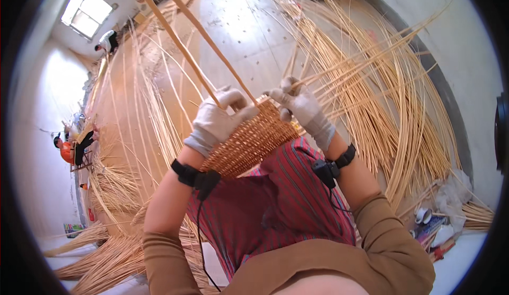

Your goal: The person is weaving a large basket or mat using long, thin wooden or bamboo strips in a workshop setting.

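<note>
A woven wicker piece [253, 141] leans over my lap, with two long, thicker rods [193, 62] rising from its far edge. My left hand [216, 122], in a pale work glove, is curled round its upper left edge by one rod, the thumb lying along the weave. On the upper right corner, my gloved right hand [299, 104] has its fingers bent and pinched together. Thin wicker strands [339, 80] run from that hand out to the right. Its fingers partly hide the strand ends. A striped red cloth [281, 189] covers my lap beneath the weave.
Long loose wicker rods [366, 109] cover the floor to the right. More bundles [108, 252] lie at the lower left. Two people work by the left wall, one in orange [66, 151]. A white cup [423, 216] and plastic bag [453, 194] sit at lower right.
</note>
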Demonstrator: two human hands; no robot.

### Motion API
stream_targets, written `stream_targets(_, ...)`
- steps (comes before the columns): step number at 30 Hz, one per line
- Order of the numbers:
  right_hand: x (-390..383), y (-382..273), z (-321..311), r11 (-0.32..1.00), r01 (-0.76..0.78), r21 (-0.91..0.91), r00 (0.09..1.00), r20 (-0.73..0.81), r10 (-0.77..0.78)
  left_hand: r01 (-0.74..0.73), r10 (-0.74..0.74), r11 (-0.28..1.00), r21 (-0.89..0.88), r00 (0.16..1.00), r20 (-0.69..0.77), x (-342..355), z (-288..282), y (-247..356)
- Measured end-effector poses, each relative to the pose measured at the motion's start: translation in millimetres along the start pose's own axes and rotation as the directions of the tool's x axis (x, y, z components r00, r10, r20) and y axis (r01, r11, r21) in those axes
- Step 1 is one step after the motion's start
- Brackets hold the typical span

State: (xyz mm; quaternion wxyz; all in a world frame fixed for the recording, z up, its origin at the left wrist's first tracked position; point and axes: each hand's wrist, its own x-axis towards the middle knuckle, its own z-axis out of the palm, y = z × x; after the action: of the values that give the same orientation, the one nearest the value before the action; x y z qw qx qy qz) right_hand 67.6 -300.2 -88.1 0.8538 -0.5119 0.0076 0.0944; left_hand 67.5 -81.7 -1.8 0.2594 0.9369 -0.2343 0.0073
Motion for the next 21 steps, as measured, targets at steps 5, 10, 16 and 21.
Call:
stream_targets(5, 0, 1, -6, 0.991, 0.134, -0.011, 0.981, 0.143, -0.131, -0.052, 0.046, 0.98, -0.191, 0.998, -0.034, -3, 2, 3)
stream_targets(10, -5, -6, 6, 0.985, 0.127, -0.118, 0.991, 0.06, -0.121, -0.097, 0.087, 0.982, -0.163, 0.994, -0.07, -2, 4, 4)
stream_targets(16, -9, 10, 26, 0.954, 0.299, 0.026, 0.954, -0.033, -0.298, -0.018, 0.009, 0.979, -0.203, 0.999, -0.044, -3, 8, -2)
stream_targets(21, -22, 25, 35, 0.655, 0.323, -0.683, 0.831, -0.126, -0.541, -0.025, 0.009, 0.977, -0.21, 0.997, -0.078, -7, 8, 3)
